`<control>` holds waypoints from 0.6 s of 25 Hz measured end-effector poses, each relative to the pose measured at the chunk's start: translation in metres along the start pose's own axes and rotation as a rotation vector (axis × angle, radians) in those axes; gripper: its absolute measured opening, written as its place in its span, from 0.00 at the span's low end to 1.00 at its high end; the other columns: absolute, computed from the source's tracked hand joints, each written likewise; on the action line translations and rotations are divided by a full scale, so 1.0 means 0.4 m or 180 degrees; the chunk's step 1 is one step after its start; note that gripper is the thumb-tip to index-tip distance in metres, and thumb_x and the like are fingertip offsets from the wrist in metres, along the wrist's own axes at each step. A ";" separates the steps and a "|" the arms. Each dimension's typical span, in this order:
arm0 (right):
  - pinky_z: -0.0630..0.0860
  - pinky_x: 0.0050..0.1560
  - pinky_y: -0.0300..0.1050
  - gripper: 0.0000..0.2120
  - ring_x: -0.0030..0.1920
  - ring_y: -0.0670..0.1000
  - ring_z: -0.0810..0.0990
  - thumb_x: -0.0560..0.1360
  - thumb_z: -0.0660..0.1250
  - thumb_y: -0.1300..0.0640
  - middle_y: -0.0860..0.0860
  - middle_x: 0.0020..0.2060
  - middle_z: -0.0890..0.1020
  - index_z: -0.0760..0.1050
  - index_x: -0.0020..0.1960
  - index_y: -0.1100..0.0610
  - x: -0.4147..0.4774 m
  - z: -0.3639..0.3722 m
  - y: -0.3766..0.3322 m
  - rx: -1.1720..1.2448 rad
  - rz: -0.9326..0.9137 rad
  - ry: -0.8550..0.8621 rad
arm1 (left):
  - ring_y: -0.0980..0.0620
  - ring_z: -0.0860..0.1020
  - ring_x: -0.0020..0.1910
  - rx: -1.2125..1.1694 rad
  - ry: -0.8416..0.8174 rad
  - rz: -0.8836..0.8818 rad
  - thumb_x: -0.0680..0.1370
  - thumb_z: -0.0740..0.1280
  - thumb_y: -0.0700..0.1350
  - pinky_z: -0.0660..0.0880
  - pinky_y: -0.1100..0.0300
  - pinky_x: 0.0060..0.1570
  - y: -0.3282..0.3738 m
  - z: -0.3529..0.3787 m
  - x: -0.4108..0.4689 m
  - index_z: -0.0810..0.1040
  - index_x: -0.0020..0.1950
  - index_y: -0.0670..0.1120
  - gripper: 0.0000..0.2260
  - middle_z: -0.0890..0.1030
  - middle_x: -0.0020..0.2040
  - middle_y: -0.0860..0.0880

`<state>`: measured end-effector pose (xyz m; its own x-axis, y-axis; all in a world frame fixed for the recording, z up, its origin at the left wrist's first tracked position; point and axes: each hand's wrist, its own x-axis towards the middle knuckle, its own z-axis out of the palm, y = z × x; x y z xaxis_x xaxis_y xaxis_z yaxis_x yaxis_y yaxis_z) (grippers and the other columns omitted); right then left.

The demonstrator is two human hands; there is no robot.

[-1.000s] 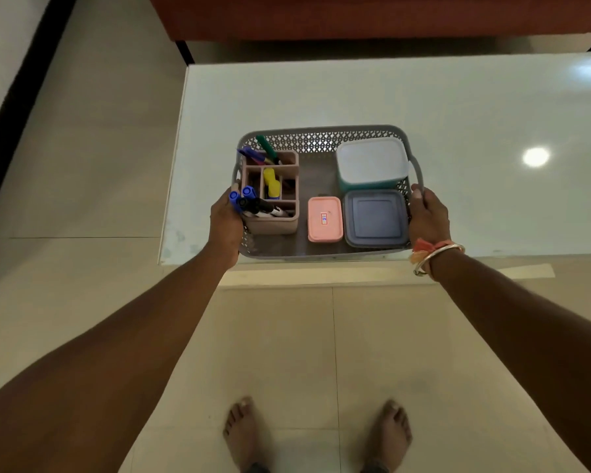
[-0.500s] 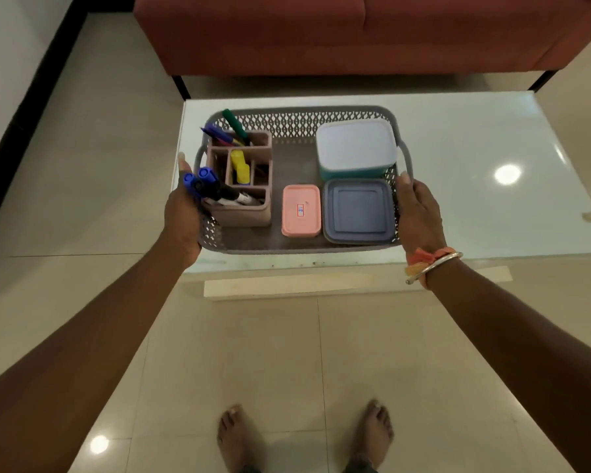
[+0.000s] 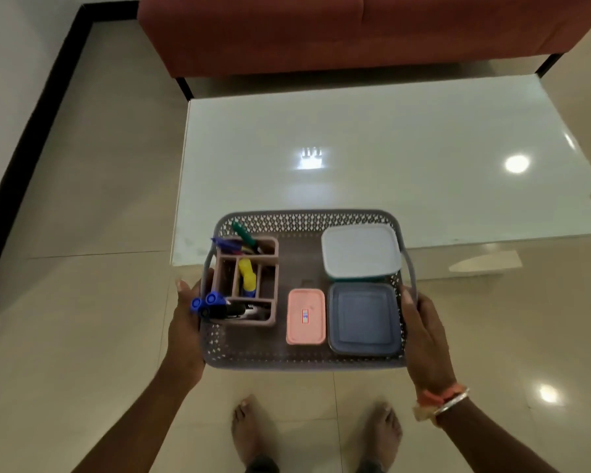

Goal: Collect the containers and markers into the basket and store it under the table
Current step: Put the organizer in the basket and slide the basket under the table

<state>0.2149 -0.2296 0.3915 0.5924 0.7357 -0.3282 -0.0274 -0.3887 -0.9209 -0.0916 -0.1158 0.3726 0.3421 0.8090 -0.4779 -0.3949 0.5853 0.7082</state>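
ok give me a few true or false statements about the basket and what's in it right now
1. Both hands hold the grey basket. True: the left hand and right hand grip its two ends.
2. The pink container lies beside the dark blue container. True.
3. The white-lidded container is stacked on the pink one. False: it sits behind the dark blue one.
4. The marker organizer is empty. False: it holds markers.
5. The basket rests flat on the white table. False: it is mostly out past the table's near edge.

Both hands, left (image 3: 185, 331) and right (image 3: 425, 339), grip the loaded basket (image 3: 304, 358) over the floor (image 3: 82, 336), partly past the table (image 3: 389, 148) edge.
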 end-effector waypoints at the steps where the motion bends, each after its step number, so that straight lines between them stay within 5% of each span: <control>1: 0.80 0.46 0.44 0.12 0.54 0.48 0.81 0.81 0.58 0.47 0.49 0.53 0.81 0.76 0.59 0.50 -0.021 -0.008 0.035 0.0026 0.0081 -0.0020 | 0.37 0.80 0.63 -0.0079 0.0078 -0.0088 0.74 0.66 0.69 0.80 0.43 0.58 -0.041 -0.026 -0.017 0.68 0.76 0.41 0.41 0.79 0.66 0.37; 3: 0.79 0.53 0.50 0.10 0.56 0.49 0.80 0.81 0.59 0.48 0.47 0.53 0.81 0.76 0.58 0.47 -0.041 -0.023 0.098 0.0046 0.0187 -0.0065 | 0.33 0.74 0.68 -0.0367 0.0152 -0.0148 0.81 0.57 0.66 0.71 0.35 0.67 -0.120 -0.073 -0.054 0.59 0.79 0.39 0.37 0.73 0.70 0.33; 5: 0.78 0.52 0.45 0.08 0.57 0.46 0.80 0.81 0.60 0.50 0.44 0.54 0.81 0.76 0.57 0.45 -0.051 -0.028 0.155 0.0042 0.0369 -0.0152 | 0.30 0.70 0.71 -0.0668 0.0420 -0.0259 0.83 0.54 0.64 0.67 0.31 0.69 -0.206 -0.103 -0.091 0.56 0.80 0.40 0.35 0.70 0.72 0.32; 7: 0.77 0.47 0.36 0.09 0.54 0.41 0.81 0.81 0.60 0.52 0.44 0.54 0.81 0.75 0.59 0.48 -0.047 -0.024 0.230 0.0077 0.0503 -0.0283 | 0.33 0.76 0.65 -0.0159 0.0778 -0.0259 0.73 0.67 0.70 0.78 0.38 0.60 -0.264 -0.129 -0.100 0.68 0.76 0.41 0.42 0.77 0.67 0.35; 10: 0.76 0.42 0.28 0.10 0.49 0.34 0.80 0.81 0.60 0.55 0.44 0.54 0.80 0.74 0.61 0.52 -0.020 -0.003 0.386 -0.0031 0.0550 -0.0461 | 0.40 0.83 0.57 0.0193 0.1109 -0.0065 0.59 0.76 0.72 0.83 0.48 0.52 -0.377 -0.180 -0.080 0.76 0.70 0.44 0.48 0.82 0.61 0.38; 15: 0.76 0.46 0.29 0.17 0.52 0.35 0.78 0.78 0.60 0.48 0.47 0.56 0.78 0.72 0.63 0.53 0.093 0.081 0.668 -0.0192 0.0403 -0.0687 | 0.46 0.85 0.55 0.0331 0.1133 0.0057 0.60 0.75 0.73 0.84 0.54 0.50 -0.558 -0.339 0.062 0.80 0.64 0.47 0.42 0.85 0.58 0.43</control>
<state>0.2035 -0.2880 0.1265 0.4015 0.7779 -0.4834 -0.0387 -0.5129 -0.8575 -0.1107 -0.2194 0.1321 0.0108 0.7977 -0.6030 -0.3031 0.5772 0.7582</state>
